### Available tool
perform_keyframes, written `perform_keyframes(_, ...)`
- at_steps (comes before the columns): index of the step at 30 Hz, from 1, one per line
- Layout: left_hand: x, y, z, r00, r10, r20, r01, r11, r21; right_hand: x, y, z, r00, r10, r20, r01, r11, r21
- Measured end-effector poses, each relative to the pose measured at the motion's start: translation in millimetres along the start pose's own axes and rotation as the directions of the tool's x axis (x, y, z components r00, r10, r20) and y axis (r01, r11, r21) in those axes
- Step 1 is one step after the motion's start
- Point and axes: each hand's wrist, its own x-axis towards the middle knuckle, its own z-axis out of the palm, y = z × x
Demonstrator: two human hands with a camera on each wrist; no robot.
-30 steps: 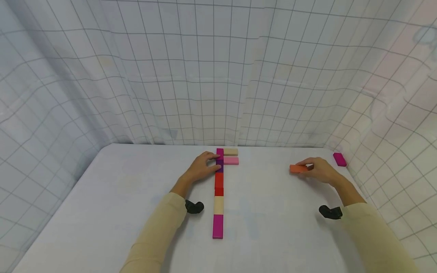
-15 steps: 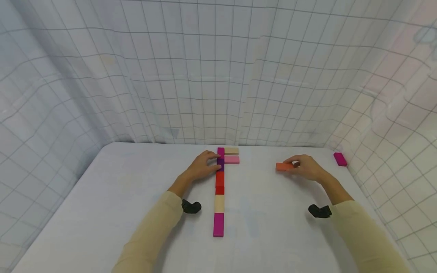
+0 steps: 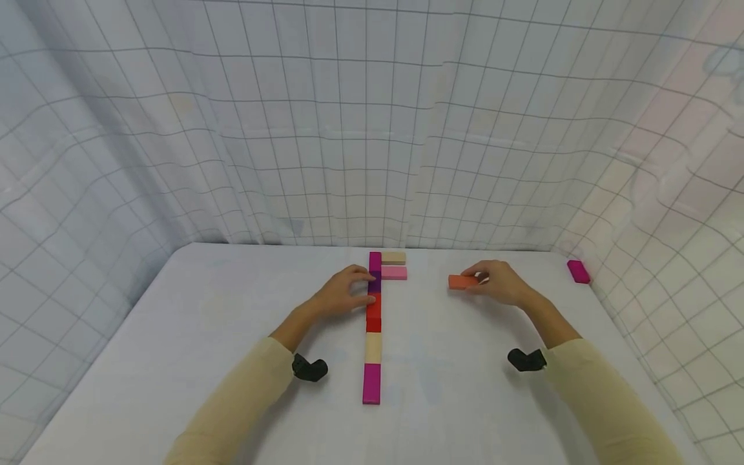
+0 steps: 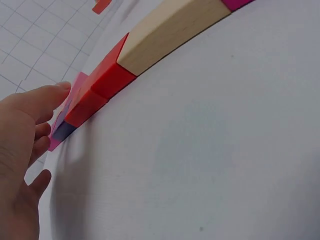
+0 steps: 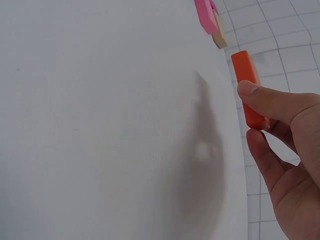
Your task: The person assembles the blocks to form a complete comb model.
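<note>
In the head view a straight row of blocks runs toward me: magenta [image 3: 374, 258], purple [image 3: 376, 284], red [image 3: 374, 318], natural wood [image 3: 373, 347] and magenta [image 3: 372, 384]. My left hand [image 3: 337, 292] is at the row's left side, its fingertips over the purple and red part. The left wrist view shows its fingers loosely bent beside the red blocks [image 4: 107, 72]; whether they touch is unclear. My right hand [image 3: 502, 282] pinches an orange block [image 5: 242, 65] between thumb and fingers, raised above the white tabletop, right of the row.
A pink block [image 3: 394, 273] and a pale wooden block [image 3: 393, 258] extend rightward from the row's far end. Another magenta block [image 3: 578, 271] lies alone near the table's right edge. A white grid-patterned curtain [image 3: 349, 129] surrounds the back and sides.
My right hand has carried the orange block leftward toward the row. My left hand has shifted slightly nearer to me along the row, from magenta and purple to purple and red.
</note>
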Motion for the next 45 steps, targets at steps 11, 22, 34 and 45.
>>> perform_keyframes(11, -7.3, -0.3, 4.4, 1.000, 0.023, 0.012, -0.023, 0.999, 0.044, 15.9, -25.9, 22.7, 0.997, -0.070, 0.032, 0.069, 0.997, 0.023)
perform_keyframes(22, -7.9, 1.3, 4.3, 1.000, 0.013, 0.005, -0.013, 1.000, 0.019, 30.5, -49.5, 47.4, 0.992, -0.112, 0.066, 0.109, 0.993, 0.046)
perform_keyframes(34, -8.2, 5.8, 3.3, 1.000, -0.002, -0.004, 0.002, 1.000, 0.001, 41.3, -67.7, 68.4, 0.991, -0.107, 0.081, 0.104, 0.994, 0.037)
perform_keyframes(45, -8.7, 5.9, 3.5, 1.000, 0.005, 0.000, -0.005, 1.000, 0.005, 48.9, -73.5, 84.8, 0.989, -0.121, 0.087, 0.119, 0.993, 0.021)
